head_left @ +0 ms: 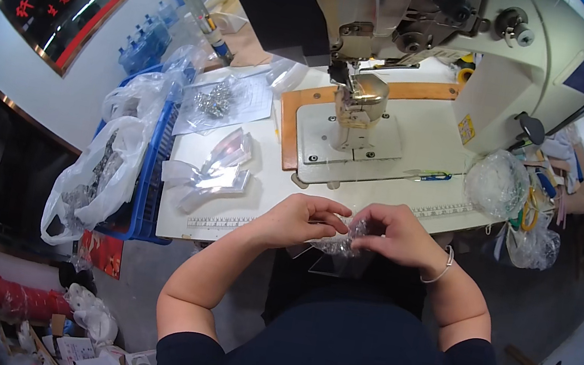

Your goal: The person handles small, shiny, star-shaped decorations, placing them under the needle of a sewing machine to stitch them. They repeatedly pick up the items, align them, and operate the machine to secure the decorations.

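Note:
Both my hands meet at the front edge of the white sewing table, over a crinkled clear plastic bag [340, 246] with small shiny bits showing in it. My right hand [399, 235] is closed, its thumb and fingers pinching the plastic. Curled in from the other side, my left hand [304, 220] has its fingertips closed at the bag's edge; just what they grip is partly hidden. Beyond my hands stands a large sewing machine [373, 93] with its metal needle plate [348, 149]. Several flat clear plastic pieces [222, 168] lie on the table to the left.
Shiny small metal parts [214, 99] lie on plastic at the back left. A blue crate [148, 184] with a white plastic bag [100, 176] flanks the table. To the right are a pen [432, 176], a ruler strip [443, 209], a clear plastic bundle [497, 184] and scissors [530, 210].

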`<action>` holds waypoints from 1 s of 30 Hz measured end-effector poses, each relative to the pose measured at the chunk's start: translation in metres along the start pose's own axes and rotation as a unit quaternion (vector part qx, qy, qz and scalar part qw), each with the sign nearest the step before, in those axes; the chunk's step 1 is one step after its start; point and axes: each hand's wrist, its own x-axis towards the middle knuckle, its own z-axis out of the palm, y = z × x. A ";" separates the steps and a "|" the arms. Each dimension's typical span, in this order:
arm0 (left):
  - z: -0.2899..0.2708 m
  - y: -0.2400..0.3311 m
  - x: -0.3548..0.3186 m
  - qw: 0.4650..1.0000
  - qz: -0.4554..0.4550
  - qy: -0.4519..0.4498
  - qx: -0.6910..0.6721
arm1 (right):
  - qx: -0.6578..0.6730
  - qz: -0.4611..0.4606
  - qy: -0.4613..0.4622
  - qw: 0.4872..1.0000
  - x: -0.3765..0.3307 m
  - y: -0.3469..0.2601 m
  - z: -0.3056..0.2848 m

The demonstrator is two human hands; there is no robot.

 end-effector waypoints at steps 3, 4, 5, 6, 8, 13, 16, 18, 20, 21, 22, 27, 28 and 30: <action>-0.003 0.005 -0.003 1.000 0.004 -0.025 0.006 | 0.022 -0.041 0.020 0.999 0.002 0.009 0.003; -0.004 0.002 -0.004 1.000 -0.003 -0.030 0.001 | 0.046 -0.034 0.019 0.998 0.002 0.011 0.004; -0.006 0.000 -0.003 0.999 -0.009 -0.035 -0.003 | 0.070 -0.026 0.019 0.997 0.003 0.012 0.005; -0.006 -0.003 -0.004 0.999 -0.016 -0.040 -0.008 | 0.094 -0.019 0.019 0.995 0.003 0.013 0.006; -0.006 0.001 -0.005 0.999 -0.021 -0.041 -0.018 | 0.070 -0.024 0.023 0.997 0.004 0.013 0.005; -0.008 -0.001 -0.006 0.998 -0.011 -0.046 -0.051 | 0.116 -0.021 0.057 0.991 0.006 0.016 0.009; -0.009 -0.002 -0.006 0.997 -0.007 -0.051 -0.057 | 0.135 -0.016 0.061 0.989 0.006 0.014 0.010; -0.009 -0.002 -0.006 0.997 -0.008 -0.051 -0.051 | 0.124 -0.016 0.064 0.990 0.005 0.013 0.010; -0.009 -0.001 -0.006 0.998 -0.010 -0.045 -0.042 | 0.114 -0.024 0.072 0.991 0.005 0.012 0.012; -0.008 -0.001 -0.007 0.998 -0.011 -0.041 -0.038 | 0.108 -0.028 0.077 0.991 0.005 0.011 0.013; -0.008 0.000 -0.007 0.999 -0.011 -0.038 -0.031 | 0.083 -0.039 0.084 0.992 0.004 0.010 0.014; -0.006 -0.004 -0.008 1.000 0.012 -0.016 0.016 | -0.092 -0.176 0.145 0.969 0.004 0.012 0.019; -0.004 -0.001 -0.010 0.994 0.056 0.008 0.094 | -0.158 -0.249 0.179 0.938 0.006 0.012 0.018; 0.005 0.007 -0.018 0.957 0.143 0.059 0.247 | -0.285 -0.386 0.242 0.843 0.007 0.012 0.017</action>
